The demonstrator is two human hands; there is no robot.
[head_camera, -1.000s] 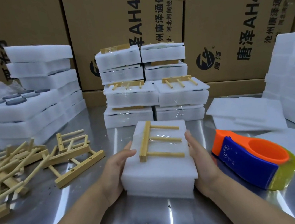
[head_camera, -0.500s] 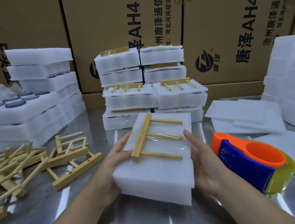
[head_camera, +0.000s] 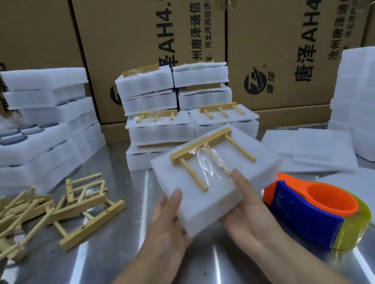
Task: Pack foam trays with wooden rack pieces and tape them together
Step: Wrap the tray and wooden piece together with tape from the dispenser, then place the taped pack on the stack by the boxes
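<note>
Head view: your left hand (head_camera: 167, 217) and right hand (head_camera: 249, 212) grip the foam pack (head_camera: 252, 157) by its near corner, tilted above the table (head_camera: 127, 279). The rack (head_camera: 200, 145) is taped on top. With only one strip showing, a steeper tilt may peel the rack off or let the pack slip.

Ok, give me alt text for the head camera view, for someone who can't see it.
The left hand and right hand hold a taped foam pack, a wooden rack piece on top, tilted above a metal table. To its left lie loose rack pieces, to its right a tape dispenser, behind it finished packs and cardboard boxes.
</note>
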